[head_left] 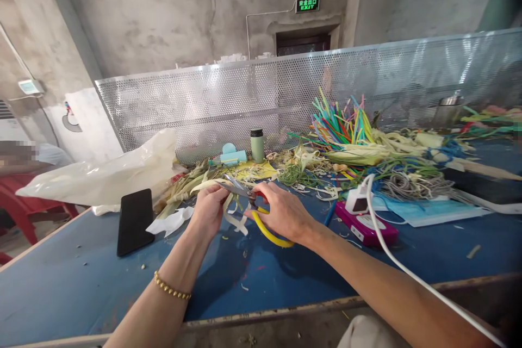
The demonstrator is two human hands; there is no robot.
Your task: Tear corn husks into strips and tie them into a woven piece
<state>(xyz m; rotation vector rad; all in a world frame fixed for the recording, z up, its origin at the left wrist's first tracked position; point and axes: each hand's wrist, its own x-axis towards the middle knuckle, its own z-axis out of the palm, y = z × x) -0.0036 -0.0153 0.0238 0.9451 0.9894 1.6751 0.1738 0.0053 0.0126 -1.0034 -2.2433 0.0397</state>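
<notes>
In the middle of the head view my right hand [283, 212] is closed around a pair of scissors [267, 228] with yellow handles. The scissor blades point left, their tips reaching my left hand [210, 206]. That hand, with a gold bead bracelet on its wrist, pinches a pale strip of corn husk [207, 184]. The blades lie close against the strip; whether they bite into it I cannot tell. Thin white scraps [237, 224] hang or lie just below the blades.
A black phone [135, 222] and a large plastic bag [110, 171] are at the left. Behind my hands stand a green bottle [257, 147] and bundled coloured stems [342, 125]. At the right, a magenta power box [367, 225] trails a white cable [391, 255] across the table edge.
</notes>
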